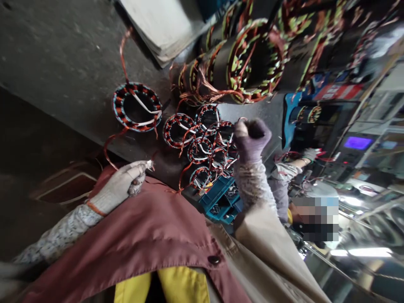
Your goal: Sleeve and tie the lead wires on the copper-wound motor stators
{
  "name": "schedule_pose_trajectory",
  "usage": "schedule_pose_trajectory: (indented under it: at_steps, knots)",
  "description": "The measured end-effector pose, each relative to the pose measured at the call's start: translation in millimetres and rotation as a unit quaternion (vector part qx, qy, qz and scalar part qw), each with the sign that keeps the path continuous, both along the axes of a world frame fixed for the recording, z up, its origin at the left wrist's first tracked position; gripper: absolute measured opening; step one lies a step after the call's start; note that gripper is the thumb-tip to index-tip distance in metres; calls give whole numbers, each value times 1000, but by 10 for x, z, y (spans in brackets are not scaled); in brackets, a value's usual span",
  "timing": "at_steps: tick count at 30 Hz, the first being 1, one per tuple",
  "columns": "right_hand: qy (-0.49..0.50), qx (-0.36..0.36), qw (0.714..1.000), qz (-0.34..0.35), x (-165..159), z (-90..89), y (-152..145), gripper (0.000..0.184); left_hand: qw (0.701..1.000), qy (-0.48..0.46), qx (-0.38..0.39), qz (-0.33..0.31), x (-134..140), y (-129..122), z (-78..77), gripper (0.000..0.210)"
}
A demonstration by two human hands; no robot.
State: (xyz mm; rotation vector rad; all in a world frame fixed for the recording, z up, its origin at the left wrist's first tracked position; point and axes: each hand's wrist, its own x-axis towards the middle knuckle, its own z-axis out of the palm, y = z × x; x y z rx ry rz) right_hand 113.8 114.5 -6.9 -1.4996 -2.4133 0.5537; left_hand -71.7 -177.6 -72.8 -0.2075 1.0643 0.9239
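My left hand [131,179], in a pale glove, is closed in a pinch, with a thin copper wire [154,156] at its fingertips. Just beyond it, a stator [118,105] with copper windings, blue slot edges and white sleeving stands on the grey worktop. One of its copper leads [107,147] curves down behind the left hand. My right hand [254,136], in a purple-grey glove, is curled closed above the worktop; what it holds, if anything, cannot be made out. Several smaller wound stators [177,131] stand clustered between my hands.
Large wound stators [232,69] with yellow-green slot edges lie stacked at the back. A stack of pale sheets [170,29] is at the top. Blue bins [217,198] with small parts sit near my body. To the right, a co-worker's gloved hand [311,154] is beside machinery.
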Motion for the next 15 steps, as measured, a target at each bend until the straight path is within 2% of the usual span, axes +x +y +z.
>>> schedule_pose_trajectory:
  at_steps: [3, 5, 7, 10, 13, 15]
  knots:
    - [-23, -9, 1000, -1, -127, -214, 354, 25, 1000, 13, -4, 6, 0, 5, -7, 37]
    - [-81, -27, 996, 18, -237, -379, 470, 19, 1000, 13, -9, 15, -7, 4, -8, 38]
    - [-134, -33, 989, 47, -327, -460, 502, 14, 999, 8, -20, 27, -18, 0, -4, 40]
    - [-142, -41, 986, 83, -341, -367, 476, 11, 998, 8, -38, 41, -35, -15, -6, 41]
    - [-93, -39, 992, 76, -213, -176, 424, 18, 998, -1, -42, 50, -29, -32, -37, 39]
    - [-83, -39, 993, 74, -119, -120, 386, 22, 998, -12, -34, 54, -10, -38, -66, 36]
